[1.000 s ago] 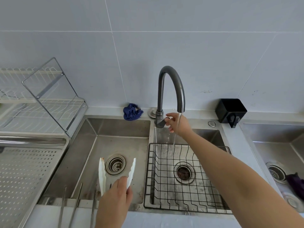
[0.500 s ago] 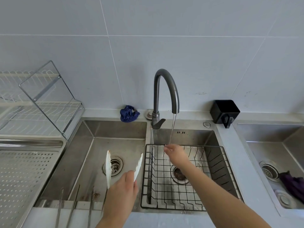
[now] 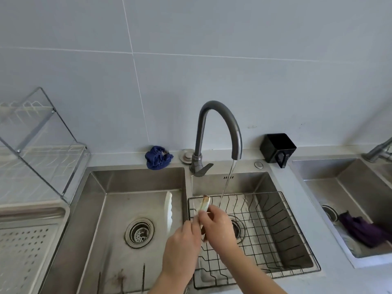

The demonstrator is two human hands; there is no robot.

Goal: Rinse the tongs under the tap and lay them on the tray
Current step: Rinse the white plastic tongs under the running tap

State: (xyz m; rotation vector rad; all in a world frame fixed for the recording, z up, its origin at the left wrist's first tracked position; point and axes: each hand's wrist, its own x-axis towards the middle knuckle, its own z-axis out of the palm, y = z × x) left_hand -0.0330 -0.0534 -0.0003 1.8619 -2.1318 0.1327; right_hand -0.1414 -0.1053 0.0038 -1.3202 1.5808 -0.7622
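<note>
White tongs (image 3: 169, 209) with two spread arms are held over the divider between the two sink basins. My left hand (image 3: 181, 245) grips their lower end. My right hand (image 3: 218, 224) pinches the right arm, whose soiled tip (image 3: 205, 201) points up just left of the water stream (image 3: 228, 181). Water runs from the dark curved tap (image 3: 220, 124) into the right basin. The perforated steel tray (image 3: 23, 247) lies at the far left.
A black wire basket (image 3: 275, 236) sits in the right basin. A blue cloth (image 3: 158, 158) and a black holder (image 3: 277, 149) stand on the back ledge. A dish rack with a clear panel (image 3: 40, 145) stands left. A second sink holding a purple cloth (image 3: 362, 229) is right.
My right hand left the tap lever and came down onto the tongs. My left hand carried the tongs right, from over the left basin toward the running water.
</note>
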